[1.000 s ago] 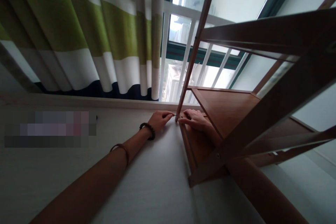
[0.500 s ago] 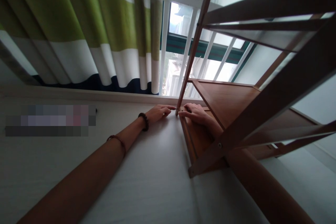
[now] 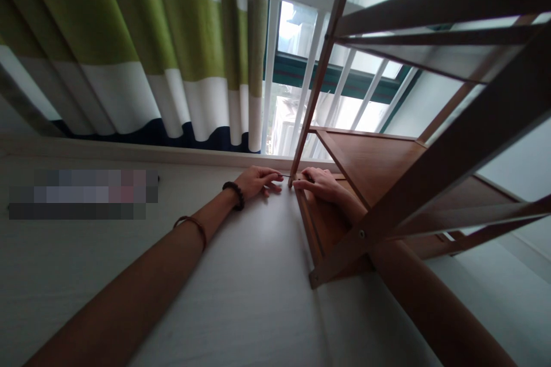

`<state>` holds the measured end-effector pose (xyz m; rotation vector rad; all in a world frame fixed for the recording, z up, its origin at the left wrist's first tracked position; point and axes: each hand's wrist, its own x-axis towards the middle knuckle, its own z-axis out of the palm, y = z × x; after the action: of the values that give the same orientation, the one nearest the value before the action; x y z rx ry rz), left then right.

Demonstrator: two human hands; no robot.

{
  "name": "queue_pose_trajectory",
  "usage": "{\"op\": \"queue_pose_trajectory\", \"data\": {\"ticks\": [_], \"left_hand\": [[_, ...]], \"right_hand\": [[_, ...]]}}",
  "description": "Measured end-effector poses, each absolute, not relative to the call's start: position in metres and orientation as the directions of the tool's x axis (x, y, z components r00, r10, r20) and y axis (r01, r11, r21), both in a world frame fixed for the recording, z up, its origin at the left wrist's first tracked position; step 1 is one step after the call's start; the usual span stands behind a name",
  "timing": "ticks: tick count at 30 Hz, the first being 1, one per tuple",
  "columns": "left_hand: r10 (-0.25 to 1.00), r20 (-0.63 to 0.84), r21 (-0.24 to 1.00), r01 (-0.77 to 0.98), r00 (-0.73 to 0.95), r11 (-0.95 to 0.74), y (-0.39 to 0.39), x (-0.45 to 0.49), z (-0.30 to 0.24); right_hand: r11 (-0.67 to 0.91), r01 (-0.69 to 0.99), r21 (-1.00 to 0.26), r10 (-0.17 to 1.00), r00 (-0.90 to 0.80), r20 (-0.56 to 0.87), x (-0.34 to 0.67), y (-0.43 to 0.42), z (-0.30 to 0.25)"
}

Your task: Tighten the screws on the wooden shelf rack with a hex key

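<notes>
A brown wooden shelf rack (image 3: 374, 166) stands on a white surface (image 3: 241, 292), close to the camera on the right. My left hand (image 3: 257, 180) lies on the surface at the foot of the rack's far leg (image 3: 321, 69), fingers curled in a pinch on a thin metal tool pointed at the leg's base. My right hand (image 3: 321, 183) reaches through the rack's frame and rests on the lowest shelf beside that same leg, fingers bent against the wood. My left wrist wears a dark bead bracelet and a thin band.
A green, white and navy striped curtain (image 3: 129, 51) hangs at the back left. Behind the rack is a window with white bars (image 3: 301, 86). The rack's sloping rails (image 3: 451, 149) cross the right side of the view.
My left hand's fingers lay flatter half a second ago and have curled back into a pinch at the leg's base. The view shifted slightly. My right hand stayed put.
</notes>
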<state>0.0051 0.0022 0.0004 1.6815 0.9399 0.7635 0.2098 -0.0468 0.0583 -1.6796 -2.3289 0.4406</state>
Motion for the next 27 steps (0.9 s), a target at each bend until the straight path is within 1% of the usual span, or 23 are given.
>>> {"op": "queue_pose_trajectory", "data": {"ticks": [4, 8, 14, 17, 20, 23, 27], "left_hand": [[0.917, 0.152, 0.903, 0.325, 0.368, -0.279, 0.003, 0.003, 0.001], [0.929, 0.244, 0.844, 0.411, 0.279, -0.345, 0.002, 0.003, 0.005], [0.961, 0.187, 0.853, 0.45, 0.206, -0.262, -0.001, 0.003, 0.004], [0.965, 0.136, 0.883, 0.415, 0.224, -0.221, 0.001, 0.001, 0.004], [0.952, 0.095, 0.91, 0.362, 0.292, -0.202, 0.003, -0.001, 0.006], [0.934, 0.083, 0.933, 0.303, 0.347, -0.196, 0.004, -0.003, 0.007], [0.932, 0.092, 0.943, 0.269, 0.351, -0.195, 0.003, -0.002, 0.006]], "right_hand": [[0.295, 0.877, -0.378, 0.95, -0.311, 0.02, 0.209, -0.048, 0.059], [0.278, 0.89, -0.363, 0.957, -0.289, 0.024, 0.211, -0.042, 0.052], [0.286, 0.879, -0.381, 0.955, -0.296, 0.032, 0.218, -0.032, 0.042], [0.283, 0.883, -0.374, 0.955, -0.295, 0.027, 0.219, -0.032, 0.042], [0.274, 0.89, -0.364, 0.959, -0.283, 0.031, 0.218, -0.033, 0.044], [0.269, 0.896, -0.354, 0.961, -0.275, 0.032, 0.217, -0.033, 0.046], [0.263, 0.9, -0.346, 0.962, -0.27, 0.03, 0.216, -0.034, 0.048]]}}
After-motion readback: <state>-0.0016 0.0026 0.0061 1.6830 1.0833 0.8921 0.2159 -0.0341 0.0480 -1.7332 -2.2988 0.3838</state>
